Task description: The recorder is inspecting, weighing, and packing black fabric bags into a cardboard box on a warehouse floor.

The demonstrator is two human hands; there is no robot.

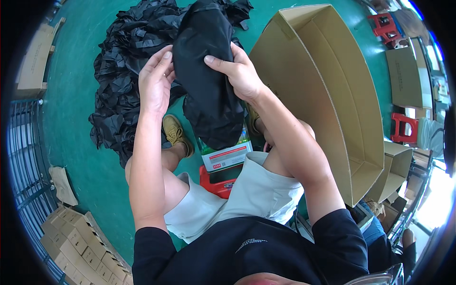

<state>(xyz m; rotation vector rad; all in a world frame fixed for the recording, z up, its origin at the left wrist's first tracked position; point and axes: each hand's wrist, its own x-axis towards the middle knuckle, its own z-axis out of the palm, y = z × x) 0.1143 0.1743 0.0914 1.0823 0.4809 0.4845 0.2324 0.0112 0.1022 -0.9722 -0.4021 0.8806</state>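
A smooth black fabric piece (202,50) is stretched upright between my two hands. My right hand (240,73) grips its right side, thumb laid across the front and the other fingers behind. At the left edge, the fingers of my left hand (156,80) are closed on the fabric, their tips partly hidden by it. Below my hands, more black fabric (216,123) drapes over a white and green box (225,159) between my knees. Whether this joins the held piece I cannot tell. A large crumpled heap of black fabric (121,66) lies on the floor beyond my left hand.
A tall open cardboard carton (304,71) stands close to my right arm. Under the white and green box shows a red stool (213,183). Stacked small cartons (78,242) stand at lower left, near a blue rack (28,147). Red stools (403,127) and boxes line the right side.
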